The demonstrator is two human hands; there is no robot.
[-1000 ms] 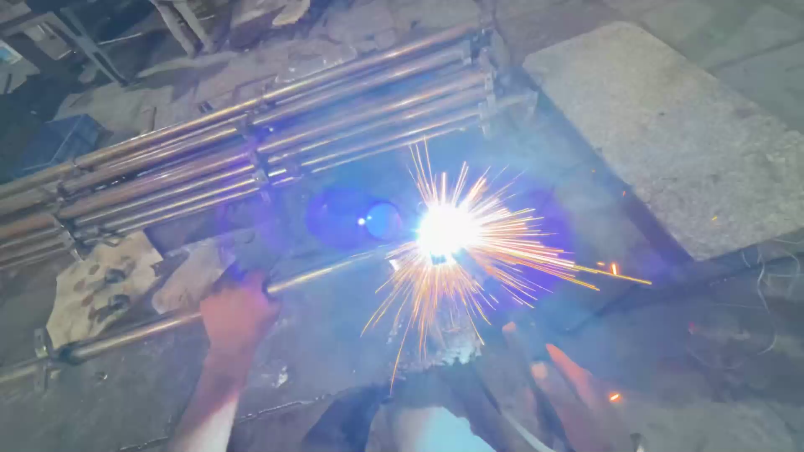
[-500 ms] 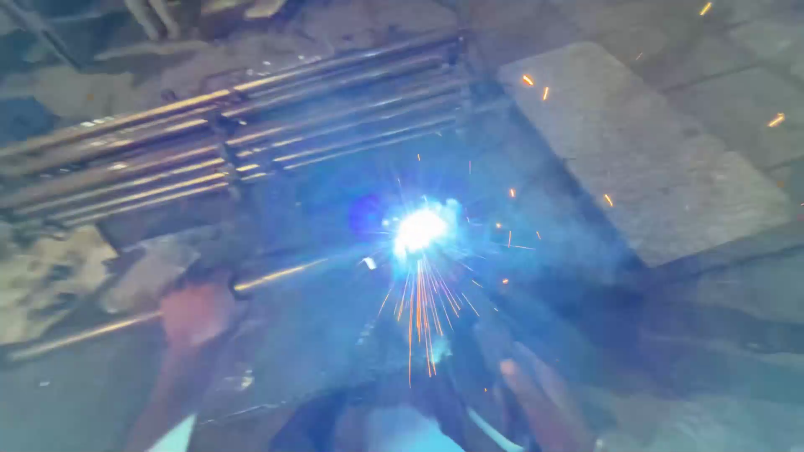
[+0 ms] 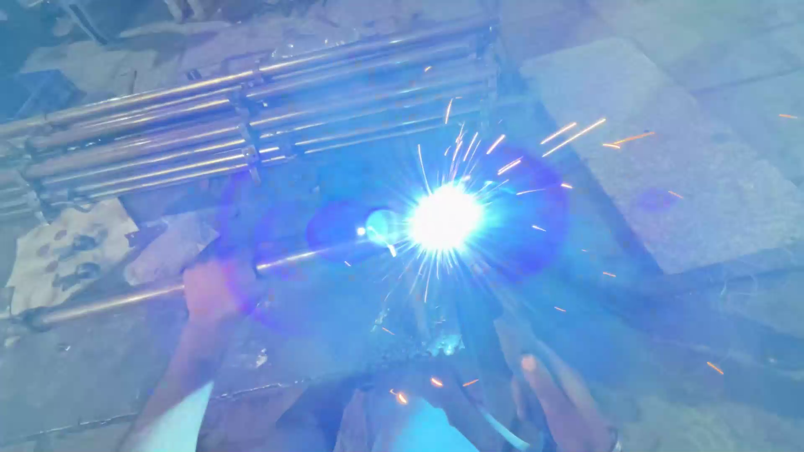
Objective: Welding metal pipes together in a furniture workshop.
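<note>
My left hand [image 3: 213,289] grips a long metal pipe [image 3: 109,303] that lies on the floor and runs right toward a blinding welding arc [image 3: 444,219]. Orange sparks fly up and right from the arc. My right hand [image 3: 548,389] is low at the right, fingers closed on a dark welding electrode holder [image 3: 481,335] that points up at the arc. Glare hides the joint itself.
A welded frame of several parallel metal pipes [image 3: 251,117] lies on the floor behind the arc. A pale stone slab [image 3: 670,167] sits at the right. A scrap of stained paper [image 3: 71,251] lies at the left. A dark bar [image 3: 712,280] runs along the lower right.
The arc has flared brighter again with more sparks flying to the upper right. My left hand stays on the pipe; the view has shifted slightly.
</note>
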